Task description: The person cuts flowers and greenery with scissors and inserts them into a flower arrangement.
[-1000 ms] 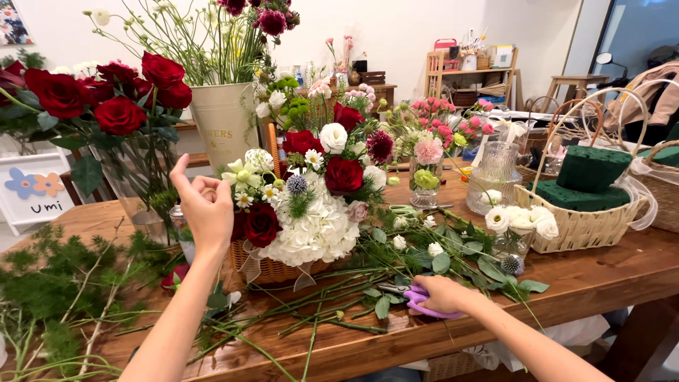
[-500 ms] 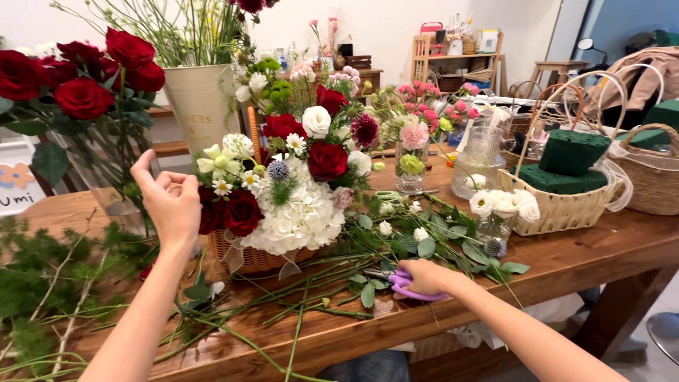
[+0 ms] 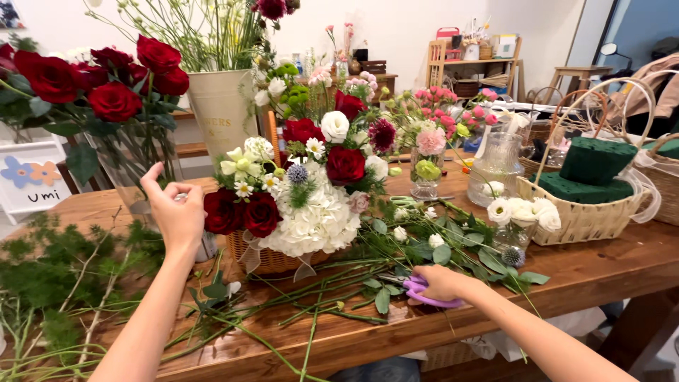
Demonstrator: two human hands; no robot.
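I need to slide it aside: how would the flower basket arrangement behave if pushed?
The flower basket arrangement probably slides stiffly on its flat wicker base. Its tall, full blooms look top-heavy, so it may tip. Loose cut stems around it could snag.

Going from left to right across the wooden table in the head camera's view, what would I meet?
Feathery green fern cuttings → raised left hand → wicker basket arrangement of red roses and white hydrangea → right hand on purple-handled scissors → pale woven basket holding dark green foam blocks.
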